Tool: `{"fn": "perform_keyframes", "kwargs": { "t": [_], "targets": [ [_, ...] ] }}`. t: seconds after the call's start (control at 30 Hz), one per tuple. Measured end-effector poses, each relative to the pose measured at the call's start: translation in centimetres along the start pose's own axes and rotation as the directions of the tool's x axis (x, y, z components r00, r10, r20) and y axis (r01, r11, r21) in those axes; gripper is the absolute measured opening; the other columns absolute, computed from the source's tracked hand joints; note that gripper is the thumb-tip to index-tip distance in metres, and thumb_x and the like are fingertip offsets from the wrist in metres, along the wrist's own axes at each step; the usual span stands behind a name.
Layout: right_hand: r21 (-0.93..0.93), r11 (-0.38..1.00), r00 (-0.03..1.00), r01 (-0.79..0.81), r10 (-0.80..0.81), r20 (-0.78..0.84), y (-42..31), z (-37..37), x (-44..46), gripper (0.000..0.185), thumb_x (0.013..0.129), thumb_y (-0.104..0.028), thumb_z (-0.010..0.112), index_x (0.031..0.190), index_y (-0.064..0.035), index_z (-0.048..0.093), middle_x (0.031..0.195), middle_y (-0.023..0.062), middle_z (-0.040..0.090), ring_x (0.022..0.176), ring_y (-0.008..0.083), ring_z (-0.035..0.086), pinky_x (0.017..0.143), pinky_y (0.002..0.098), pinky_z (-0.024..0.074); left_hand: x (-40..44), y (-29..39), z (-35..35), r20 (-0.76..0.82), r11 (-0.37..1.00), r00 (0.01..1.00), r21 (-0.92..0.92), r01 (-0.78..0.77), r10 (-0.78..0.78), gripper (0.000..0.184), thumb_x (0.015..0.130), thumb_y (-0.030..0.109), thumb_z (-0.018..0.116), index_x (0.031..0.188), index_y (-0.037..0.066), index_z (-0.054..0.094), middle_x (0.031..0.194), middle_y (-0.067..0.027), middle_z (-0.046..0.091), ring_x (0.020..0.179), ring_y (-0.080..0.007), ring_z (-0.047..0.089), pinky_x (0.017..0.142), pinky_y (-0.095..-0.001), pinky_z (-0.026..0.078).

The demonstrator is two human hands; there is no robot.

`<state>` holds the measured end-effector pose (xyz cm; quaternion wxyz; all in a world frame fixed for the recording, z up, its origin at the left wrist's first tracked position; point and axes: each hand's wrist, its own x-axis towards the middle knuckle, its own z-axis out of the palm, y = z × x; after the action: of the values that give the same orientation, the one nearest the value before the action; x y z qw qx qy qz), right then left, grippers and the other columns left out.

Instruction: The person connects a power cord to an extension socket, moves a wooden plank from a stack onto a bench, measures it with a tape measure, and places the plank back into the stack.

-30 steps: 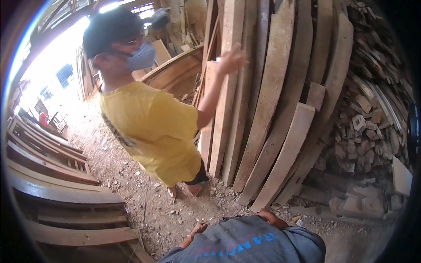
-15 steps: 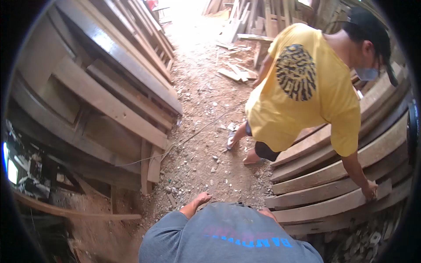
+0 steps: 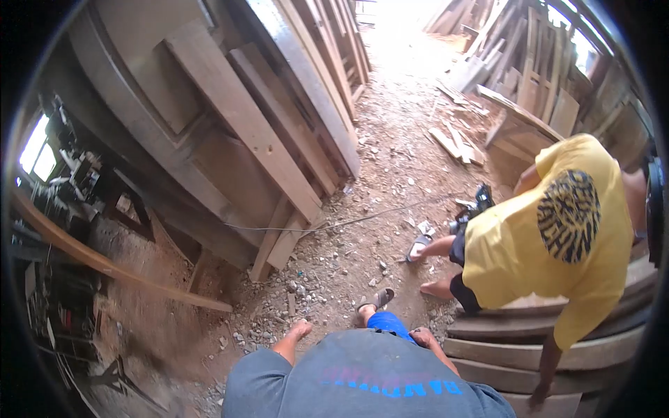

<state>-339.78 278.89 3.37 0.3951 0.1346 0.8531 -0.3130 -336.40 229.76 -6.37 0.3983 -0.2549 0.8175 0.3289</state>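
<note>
My left hand (image 3: pixel 301 329) hangs low at my side over the gravelly dirt floor, its fingers loosely curled with nothing visible in them. Beside my blue shorts (image 3: pixel 391 324), my right hand (image 3: pixel 422 337) also hangs with curled fingers, and no object shows in it. A grey shirt (image 3: pixel 348 376) covers my torso. One of my sandalled feet (image 3: pixel 377 299) is ahead of me. To my right a person in a yellow shirt (image 3: pixel 516 244) bends over stacked planks (image 3: pixel 543 348), one hand (image 3: pixel 540 397) low by the boards.
Doors and boards (image 3: pixel 244 125) lean along the left side. A thin cable (image 3: pixel 348 221) crosses the dirt path. Scrap wood (image 3: pixel 456 143) lies farther ahead, near upright planks (image 3: pixel 540 63). A dark machine-like object (image 3: pixel 477 206) is near the person's legs. A curved wooden strip (image 3: pixel 125 268) extends at lower left.
My view has turned, shifting the surroundings. My foot and shorts now show, and my right hand is clearer. The yellow-shirted person appears farther right and lower. The dark machine-like object has come into view.
</note>
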Motion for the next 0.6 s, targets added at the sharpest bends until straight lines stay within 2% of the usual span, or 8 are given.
{"fn": "perform_keyframes", "kwargs": {
  "t": [0.07, 0.1, 0.17, 0.27, 0.4, 0.47, 0.57, 0.6],
  "targets": [
    [-0.026, 1.000, 0.998, 0.009, -0.008, 0.065, -2.5, -1.6, 1.6, 0.042, 0.075, -0.038, 0.058, 0.087, 0.0011, 0.067, 0.088, 0.0238, 0.065, 0.085, 0.0292, 0.065, 0.073, 0.0395, 0.0481, 0.4, 0.5, 1.6, 0.097, 0.996, 0.995, -0.079, 0.038, -0.030, 0.035, 0.075, 0.031, 0.053, 0.094, 0.006, 0.069, 0.090, -0.0153, 0.068, 0.076, -0.0253, 0.064, 0.066, -0.0375, 0.049],
    [-0.183, 0.943, 0.949, 0.279, -0.242, 0.201, 3.2, 0.3, 8.8, 0.036, 0.079, -0.035, 0.055, 0.093, -0.0043, 0.067, 0.092, 0.0203, 0.066, 0.089, 0.0298, 0.065, 0.074, 0.0395, 0.0485, 0.6, 1.0, 2.3, 0.078, 0.991, 0.995, -0.124, -0.052, 0.062, 0.035, 0.075, 0.032, 0.054, 0.092, 0.006, 0.069, 0.085, -0.0143, 0.068, 0.072, -0.0240, 0.063, 0.064, -0.0374, 0.048],
    [-0.262, 0.799, 0.822, 0.542, -0.439, 0.361, -0.7, -3.4, 9.1, 0.032, 0.081, -0.032, 0.052, 0.098, -0.0091, 0.067, 0.096, 0.0174, 0.066, 0.092, 0.0298, 0.064, 0.074, 0.0396, 0.0489, 1.1, 1.9, 3.7, 0.048, 0.960, 0.974, -0.184, -0.211, 0.223, 0.033, 0.075, 0.033, 0.055, 0.089, 0.006, 0.069, 0.079, -0.0123, 0.067, 0.068, -0.0220, 0.061, 0.062, -0.0367, 0.048],
    [-0.177, 0.600, 0.611, 0.780, -0.669, 0.423, -2.1, -6.0, 15.8, 0.028, 0.083, -0.027, 0.048, 0.102, -0.0154, 0.065, 0.097, 0.0133, 0.066, 0.091, 0.0303, 0.063, 0.072, 0.0397, 0.0491, 2.8, 4.6, 2.7, 0.027, 0.935, 0.945, -0.158, -0.319, 0.327, 0.030, 0.078, 0.032, 0.055, 0.088, 0.008, 0.068, 0.076, -0.0090, 0.065, 0.065, -0.0198, 0.059, 0.063, -0.0348, 0.048],
    [-0.222, 0.552, 0.580, 0.804, -0.646, 0.497, -10.9, -12.1, 19.2, 0.024, 0.080, -0.026, 0.052, 0.093, -0.0090, 0.064, 0.093, 0.0204, 0.063, 0.081, 0.0337, 0.062, 0.065, 0.0425, 0.0464, 6.0, 8.7, -0.7, -0.030, 0.932, 0.946, -0.160, -0.324, 0.323, 0.026, 0.080, 0.031, 0.055, 0.086, 0.010, 0.068, 0.074, -0.0046, 0.062, 0.061, -0.0169, 0.056, 0.064, -0.0323, 0.049],
    [-0.251, 0.534, 0.578, 0.808, -0.633, 0.515, -13.8, -14.5, 20.8, 0.024, 0.079, -0.026, 0.054, 0.088, -0.0058, 0.064, 0.091, 0.0240, 0.061, 0.076, 0.0355, 0.061, 0.061, 0.0438, 0.0450, 8.8, 10.8, -3.1, -0.068, 0.921, 0.975, -0.318, -0.224, 0.214, 0.025, 0.082, 0.031, 0.054, 0.084, 0.010, 0.067, 0.072, -0.0033, 0.061, 0.059, -0.0156, 0.055, 0.062, -0.0315, 0.049],
    [-0.373, 0.757, 0.843, 0.536, -0.462, 0.274, -14.3, -13.0, 30.6, 0.030, 0.077, -0.027, 0.055, 0.087, -0.0009, 0.064, 0.084, 0.0231, 0.063, 0.079, 0.0313, 0.063, 0.068, 0.0404, 0.0495, 11.7, 15.4, -8.3, -0.046, 0.858, 0.999, -0.512, -0.031, 0.009, 0.025, 0.083, 0.032, 0.051, 0.080, 0.010, 0.061, 0.067, -0.0026, 0.057, 0.056, -0.0131, 0.053, 0.052, -0.0303, 0.047],
    [-0.387, 0.699, 0.798, 0.601, -0.545, 0.255, -15.4, -14.1, 31.6, 0.042, 0.076, -0.034, 0.057, 0.082, 0.0071, 0.063, 0.075, 0.0225, 0.063, 0.071, 0.0286, 0.061, 0.066, 0.0390, 0.0473, 11.9, 17.4, -10.2, -0.013, 0.868, 0.998, -0.494, 0.043, -0.057, 0.025, 0.083, 0.033, 0.051, 0.078, 0.010, 0.059, 0.065, -0.0023, 0.055, 0.054, -0.0119, 0.052, 0.047, -0.0292, 0.045]
  ]
}}
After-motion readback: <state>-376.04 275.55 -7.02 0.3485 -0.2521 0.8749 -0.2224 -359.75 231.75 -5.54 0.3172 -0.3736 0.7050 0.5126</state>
